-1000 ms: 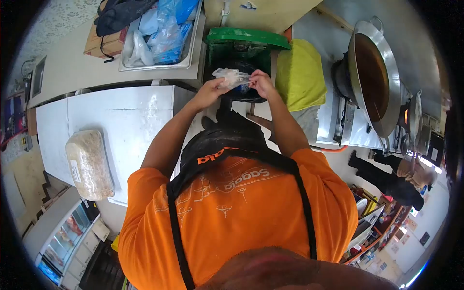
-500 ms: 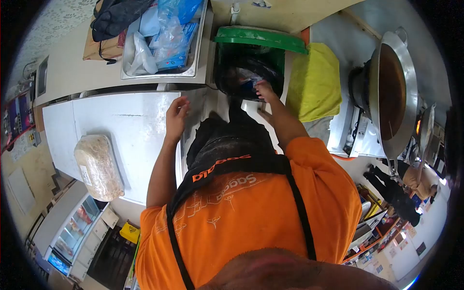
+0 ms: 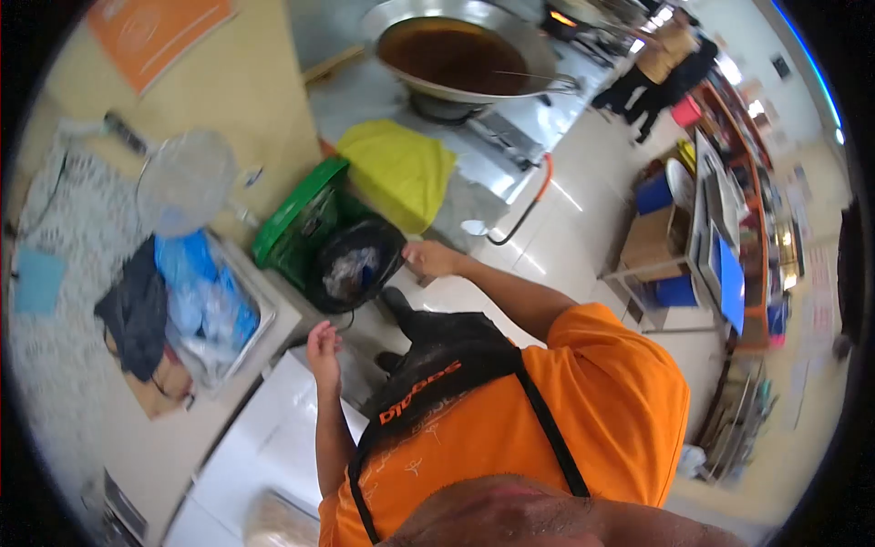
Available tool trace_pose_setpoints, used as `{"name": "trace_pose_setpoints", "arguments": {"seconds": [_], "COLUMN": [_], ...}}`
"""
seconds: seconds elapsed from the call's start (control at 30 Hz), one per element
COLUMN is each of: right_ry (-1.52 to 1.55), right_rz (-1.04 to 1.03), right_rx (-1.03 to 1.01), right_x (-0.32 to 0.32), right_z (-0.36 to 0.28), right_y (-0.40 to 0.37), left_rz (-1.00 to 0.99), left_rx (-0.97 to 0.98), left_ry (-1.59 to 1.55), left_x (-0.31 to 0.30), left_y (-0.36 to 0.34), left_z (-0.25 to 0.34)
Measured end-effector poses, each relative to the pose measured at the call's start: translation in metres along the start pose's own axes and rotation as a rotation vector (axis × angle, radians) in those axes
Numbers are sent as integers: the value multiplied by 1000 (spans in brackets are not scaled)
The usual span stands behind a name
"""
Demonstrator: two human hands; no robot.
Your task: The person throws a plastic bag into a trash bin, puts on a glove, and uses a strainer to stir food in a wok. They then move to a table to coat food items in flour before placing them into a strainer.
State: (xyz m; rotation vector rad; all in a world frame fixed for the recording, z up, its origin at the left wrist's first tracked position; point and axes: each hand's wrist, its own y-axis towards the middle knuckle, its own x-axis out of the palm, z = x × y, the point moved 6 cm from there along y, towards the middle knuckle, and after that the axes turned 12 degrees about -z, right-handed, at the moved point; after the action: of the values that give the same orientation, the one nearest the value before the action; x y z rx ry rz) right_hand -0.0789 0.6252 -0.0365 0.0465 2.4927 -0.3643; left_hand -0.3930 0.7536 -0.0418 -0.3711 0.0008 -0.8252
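My right hand [image 3: 432, 259] is beside the rim of a black bag [image 3: 387, 239] that lines the green bin [image 3: 283, 219]. Its fingers look loosely apart, with nothing visible in them. Crumpled clear plastic [image 3: 354, 272] lies inside the bag. On the other side, my left hand [image 3: 324, 345] is raised with spread fingers, empty, near the counter edge and above the white lid or worktop [image 3: 273, 419].
A metal tray [image 3: 260, 337] holds blue and clear plastic bags. Beyond the bin are a yellow cloth [image 3: 398, 173] and a large wok [image 3: 547, 68] of brown liquid. A wrapped block [image 3: 278, 521] lies low left. Two people [image 3: 661, 68] stand far off.
The view has turned to the right. My right hand has come out from over the bin's opening to beside its rim. My left hand stays raised and empty.
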Motion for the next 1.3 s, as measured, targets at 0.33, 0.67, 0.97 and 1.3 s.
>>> {"name": "trace_pose_setpoints", "arguments": {"seconds": [0.33, 0.67, 0.97, 1.3], "right_ry": [560, 1138, 1185, 1158], "right_rz": [385, 563, 900, 739], "right_rx": [888, 1270, 919, 1104], "right_x": [83, 169, -16, -94], "right_z": [226, 367, 436, 555], "right_y": [-359, -669, -692, -709], "left_rz": [-465, -998, -1019, -1341], "left_rx": [42, 127, -347, -326], "left_ry": [227, 750, 1435, 1345], "left_x": [196, 475, 434, 617], "left_y": [34, 55, 63, 215], "left_z": [47, -89, -212, -317]}}
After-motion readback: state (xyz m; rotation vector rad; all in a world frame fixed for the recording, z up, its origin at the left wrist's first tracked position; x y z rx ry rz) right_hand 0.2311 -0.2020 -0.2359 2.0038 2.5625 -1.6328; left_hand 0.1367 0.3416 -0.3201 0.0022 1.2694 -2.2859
